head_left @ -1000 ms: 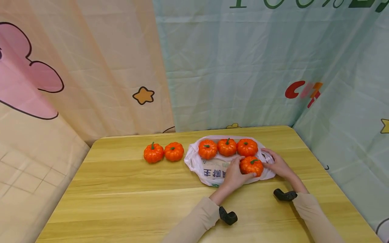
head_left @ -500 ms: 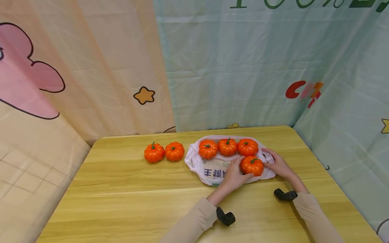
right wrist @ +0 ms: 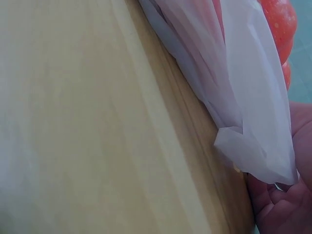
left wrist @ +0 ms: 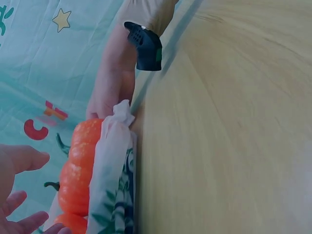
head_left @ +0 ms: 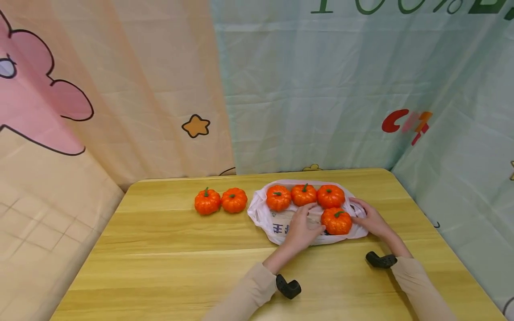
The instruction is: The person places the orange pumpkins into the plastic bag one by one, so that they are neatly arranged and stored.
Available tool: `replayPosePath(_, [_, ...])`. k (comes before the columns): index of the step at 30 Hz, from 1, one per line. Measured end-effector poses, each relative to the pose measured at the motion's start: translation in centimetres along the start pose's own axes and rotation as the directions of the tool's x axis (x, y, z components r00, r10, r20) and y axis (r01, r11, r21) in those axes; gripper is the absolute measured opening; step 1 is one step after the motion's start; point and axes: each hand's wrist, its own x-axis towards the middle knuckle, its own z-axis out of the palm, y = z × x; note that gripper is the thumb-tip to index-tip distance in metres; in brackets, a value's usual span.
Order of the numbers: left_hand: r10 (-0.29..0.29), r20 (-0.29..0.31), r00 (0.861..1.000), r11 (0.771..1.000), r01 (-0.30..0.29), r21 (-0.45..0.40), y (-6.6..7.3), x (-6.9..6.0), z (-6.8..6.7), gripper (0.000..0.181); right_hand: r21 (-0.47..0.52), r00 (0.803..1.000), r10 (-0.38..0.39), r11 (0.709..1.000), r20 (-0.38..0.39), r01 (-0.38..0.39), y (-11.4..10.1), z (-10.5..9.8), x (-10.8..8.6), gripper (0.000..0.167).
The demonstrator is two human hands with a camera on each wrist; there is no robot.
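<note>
Four small orange pumpkins with green stems sit in a white plastic bag [head_left: 261,214]. Along the back lie a left pumpkin [head_left: 279,199], a middle pumpkin [head_left: 304,196] and a right pumpkin [head_left: 331,197]. The front pumpkin [head_left: 336,221] is at the bag's right end. Just left of it my left hand [head_left: 298,231] has its fingers spread; the left wrist view shows its thumb [left wrist: 24,158] apart from the fingers. My right hand [head_left: 373,221] holds the bag's right end, thumb beside the front pumpkin. In the right wrist view its curled fingers [right wrist: 280,209] are partly hidden by the bag.
Two more pumpkins stand side by side left of the bag: an outer pumpkin [head_left: 207,202] and an inner pumpkin [head_left: 234,200]. All rests on a wooden table [head_left: 160,254]. Printed curtains [head_left: 305,102] hang behind and at both sides.
My left hand has let go of the front pumpkin and drawn away to the left. The pumpkin stays in the bag. My right hand keeps its place at the bag's right end.
</note>
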Motion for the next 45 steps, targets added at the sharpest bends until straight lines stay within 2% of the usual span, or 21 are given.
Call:
replayPosePath(13, [0.055, -0.088, 0.995, 0.998, -0.051, 0.042, -1.2, -0.2, -4.4, 0.057, -0.029, 1.0, 0.0, 1.0, -0.008, -0.001, 0.3, 0.1, 0.1, 0.06])
replayPosePath(18, [0.095, -0.157, 0.983, 0.993, -0.082, 0.085, -1.3, 0.5, -6.5, 0.057, -0.026, 1.0, 0.002, 1.0, -0.005, -0.002, 0.1, 0.1, 0.2, 0.061])
replayPosePath(24, [0.14, -0.206, 0.968, 0.984, -0.114, 0.136, -1.8, 0.8, -9.0, 0.055, -0.025, 1.0, 0.017, 1.0, 0.006, -0.017, 0.1, 0.1, 0.4, 0.062])
replayPosePath(28, [0.153, -0.225, 0.962, 0.978, -0.115, 0.173, -2.6, 0.4, -10.4, 0.055, -0.023, 1.0, 0.006, 1.0, 0.004, -0.006, 0.1, 0.1, 0.3, 0.062])
replayPosePath(33, [0.17, -0.232, 0.958, 0.965, -0.114, 0.236, -4.4, -0.4, -12.1, 0.051, -0.029, 1.0, -0.002, 1.0, -0.002, 0.002, 0.0, 0.1, 0.2, 0.06])
replayPosePath(38, [0.178, -0.28, 0.943, 0.955, -0.097, 0.281, -5.9, -0.9, -14.2, 0.05, -0.028, 1.0, 0.013, 1.0, 0.001, -0.013, 0.0, 0.1, 0.1, 0.061])
replayPosePath(45, [0.168, -0.371, 0.913, 0.954, -0.057, 0.294, -6.4, -1.0, -17.3, 0.051, -0.011, 1.0, 0.015, 1.0, 0.006, -0.015, 0.1, 0.1, 0.2, 0.061])
